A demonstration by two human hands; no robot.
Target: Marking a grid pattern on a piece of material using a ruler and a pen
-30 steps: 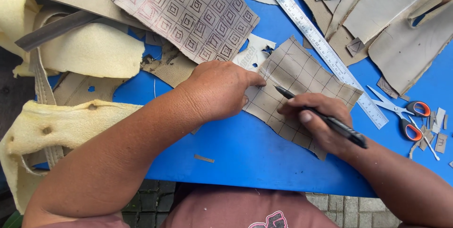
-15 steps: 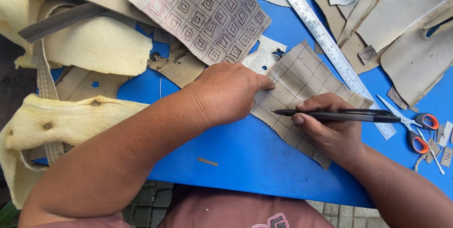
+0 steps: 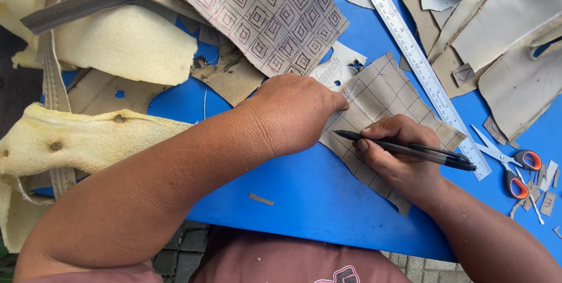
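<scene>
Matt beige leatherette piece [image 3: 380, 92], glossy black plastic pen [image 3: 410, 149], metal ruler [image 3: 427, 75]

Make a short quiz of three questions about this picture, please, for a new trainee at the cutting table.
1. True or false: the right hand holds a black pen over the beige piece marked with a grid.
2. What does the left hand do?
A. It lifts the scissors.
B. It presses flat on the gridded piece.
C. It holds the ruler.
3. Fill in: the metal ruler lies between the gridded piece and the orange-handled ____ on the blue table.

Key
1. True.
2. B: the palm lies on the piece's left edge.
3. Scissors, lying untouched to the right.
</scene>
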